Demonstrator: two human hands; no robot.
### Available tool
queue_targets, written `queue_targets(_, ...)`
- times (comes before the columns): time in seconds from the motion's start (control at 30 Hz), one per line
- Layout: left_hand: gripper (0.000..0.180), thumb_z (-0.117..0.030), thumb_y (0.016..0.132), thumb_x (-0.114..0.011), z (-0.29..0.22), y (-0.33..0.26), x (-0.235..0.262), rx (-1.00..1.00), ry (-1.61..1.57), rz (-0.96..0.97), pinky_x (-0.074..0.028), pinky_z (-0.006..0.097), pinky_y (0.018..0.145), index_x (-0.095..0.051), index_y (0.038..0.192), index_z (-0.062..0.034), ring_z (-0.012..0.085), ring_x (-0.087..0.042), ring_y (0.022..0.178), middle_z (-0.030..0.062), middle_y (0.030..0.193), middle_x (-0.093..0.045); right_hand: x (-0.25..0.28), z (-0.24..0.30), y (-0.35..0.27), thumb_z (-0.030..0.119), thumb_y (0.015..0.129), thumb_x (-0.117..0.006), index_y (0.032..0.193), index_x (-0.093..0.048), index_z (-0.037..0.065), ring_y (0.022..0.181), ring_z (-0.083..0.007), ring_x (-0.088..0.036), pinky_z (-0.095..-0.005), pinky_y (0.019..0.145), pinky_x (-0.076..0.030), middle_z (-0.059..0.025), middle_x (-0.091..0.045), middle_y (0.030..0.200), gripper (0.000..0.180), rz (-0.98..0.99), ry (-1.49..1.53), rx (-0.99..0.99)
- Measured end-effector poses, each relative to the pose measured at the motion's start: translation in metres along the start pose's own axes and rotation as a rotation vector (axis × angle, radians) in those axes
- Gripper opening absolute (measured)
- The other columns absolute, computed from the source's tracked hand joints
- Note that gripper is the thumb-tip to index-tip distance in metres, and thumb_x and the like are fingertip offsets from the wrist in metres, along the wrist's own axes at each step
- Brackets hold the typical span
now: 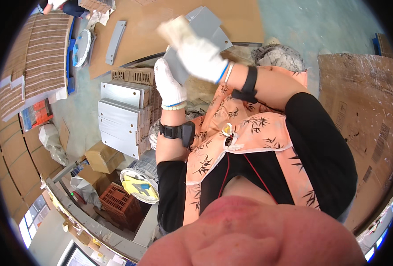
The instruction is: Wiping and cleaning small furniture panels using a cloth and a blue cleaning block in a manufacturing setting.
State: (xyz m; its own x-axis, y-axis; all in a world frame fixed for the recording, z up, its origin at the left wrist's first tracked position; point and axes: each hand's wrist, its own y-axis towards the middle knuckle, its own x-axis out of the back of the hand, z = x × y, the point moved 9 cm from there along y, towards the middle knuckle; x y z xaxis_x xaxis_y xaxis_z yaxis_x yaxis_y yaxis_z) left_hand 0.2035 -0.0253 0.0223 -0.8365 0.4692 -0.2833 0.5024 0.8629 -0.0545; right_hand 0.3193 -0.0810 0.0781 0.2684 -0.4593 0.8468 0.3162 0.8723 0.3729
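Note:
My left hand [170, 84], in a white knit glove, grips the near left edge of a flat grey panel [175, 64]. The panel is tilted in front of my apron, and its far part is hidden behind my right hand [201, 58]. That hand, gloved too, is raised over the panel, closed on a pale cloth-like pad [177, 31] smeared by motion. Beyond it, more grey panels [203, 21] lie overlapping on the brown board-covered table [161, 15]. A narrow grey strip [115, 42] rests farther left on the same table.
Grey panels [119, 119] with holes are stacked at my left, beside a tan plastic crate [132, 75]. Behind them stand a cardboard box [104, 156], a red-brown crate [119, 201] and a round tub [139, 185]. A large cardboard sheet [360, 133] lies at right. Another person [74, 8] is far left.

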Motion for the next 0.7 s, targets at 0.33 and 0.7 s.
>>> queue_targets(0.33, 0.043, -0.044, 0.099, -0.054, -0.024, -0.017, -0.006, 0.110, -0.324, -0.103, -0.044, 0.041, 0.104, -0.053, 0.125, -0.0088, 0.0257, -0.053, 0.124, 0.0096, 0.134, -0.057, 0.012, -0.048, 0.027, 0.021, 0.089, -0.053, 0.102, -0.063, 0.001, 0.044, -0.0233, -0.055, -0.0409, 0.038, -0.044, -0.0120, -0.056, 0.060, 0.026, -0.176, 0.071, -0.036)
queue_targets(0.7, 0.051, -0.036, 0.095, -0.059, -0.052, -0.024, 0.059, -0.087, 0.362, -0.293, -0.040, 0.044, 0.106, -0.049, 0.133, -0.0033, 0.0268, -0.052, 0.118, 0.0130, 0.132, -0.053, 0.009, -0.149, 0.029, 0.027, 0.100, -0.043, 0.109, -0.061, 0.001, 0.065, -0.0343, -0.065, -0.0445, 0.060, -0.052, -0.0160, -0.069, 0.081, 0.033, -0.200, 0.290, -0.401)
